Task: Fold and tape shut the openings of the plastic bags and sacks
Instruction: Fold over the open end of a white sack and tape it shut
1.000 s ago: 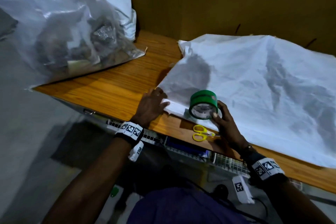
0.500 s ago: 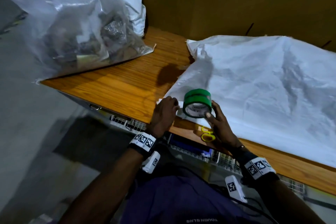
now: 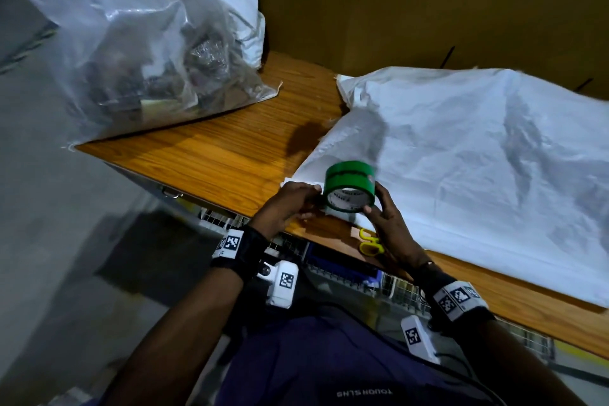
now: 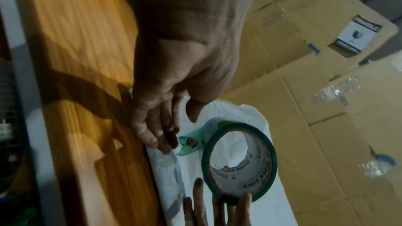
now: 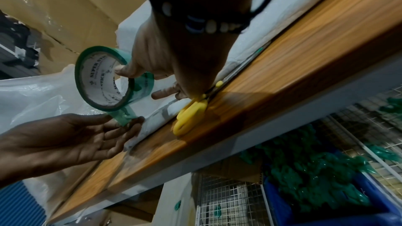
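Two sacks are on the wooden table (image 3: 211, 155): a clear plastic bag (image 3: 125, 43) full of dark items at the far left corner, and the big white woven sack (image 3: 478, 158) lying flat on the right, which is the one I work on. Its opening edge is folded over along the near side of the table. This folded edge (image 4: 165, 162) runs left to right in front of me, so its long axis follows the table edge, and I judge the tape must be pulled along it, or across it, from the left corner.

I hold the green tape roll (image 3: 350, 186) upright just above that left corner of the sack. My right hand (image 3: 389, 224) grips the roll, with the thumb inside the core and the other fingers on the outside. My left hand (image 3: 290, 208) is just beside the roll on its left. Its fingers are nearly straight and close together, and the fingertips (image 5: 132, 123) pinch the short free tape end (image 5: 124, 116), which comes down from the roll toward the fold. The left hand is nearer to the corner, so I think it will press the end down while the right hand draws the roll away.

Smallest, the yellow scissors (image 3: 370, 242) lie on the table edge, partly under my right wrist.
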The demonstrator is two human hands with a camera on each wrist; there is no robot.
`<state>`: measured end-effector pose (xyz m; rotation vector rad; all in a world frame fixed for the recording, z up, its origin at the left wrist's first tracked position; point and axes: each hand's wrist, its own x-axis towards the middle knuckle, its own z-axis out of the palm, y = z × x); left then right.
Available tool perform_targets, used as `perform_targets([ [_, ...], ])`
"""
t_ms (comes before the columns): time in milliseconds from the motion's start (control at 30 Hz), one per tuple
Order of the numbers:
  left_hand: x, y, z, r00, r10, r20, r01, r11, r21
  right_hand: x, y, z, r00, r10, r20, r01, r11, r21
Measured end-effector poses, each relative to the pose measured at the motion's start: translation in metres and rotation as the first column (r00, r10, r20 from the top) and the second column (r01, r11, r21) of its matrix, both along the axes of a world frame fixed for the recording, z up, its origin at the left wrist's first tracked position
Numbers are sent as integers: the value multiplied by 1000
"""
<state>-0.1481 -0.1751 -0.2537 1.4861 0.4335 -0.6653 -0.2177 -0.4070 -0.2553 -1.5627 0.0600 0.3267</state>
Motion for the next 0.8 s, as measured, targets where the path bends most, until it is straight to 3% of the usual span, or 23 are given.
perform_targets([
  [100,-2,-3,0,1000,24,-15,-25,998,-54,0,-1,-1,1000,5,-27,-6,1000,-6],
  [233,-4,-5,-4,992,87,90,-89,996,23,0,0,-2,999,30,-39,-31,999,-13],
  [367,-2,-1,-5,886,-139,443,-58,914,402,2,3,-10,998,16,54,-17,1000,15],
  [433,1,6,1,819,-197,539,-110,868,484,2,2,-12,996,-13,86,10,999,42],
  [533,17,35,5,804,-167,571,-161,863,480,1,-1,-16,995,-15,98,10,999,49],
  [633,24,62,6,804,-240,545,-66,873,482,3,0,-19,994,43,105,-46,998,34],
  [800,25,58,0,710,-352,609,-14,859,512,2,3,-28,991,35,126,-39,999,30],
])
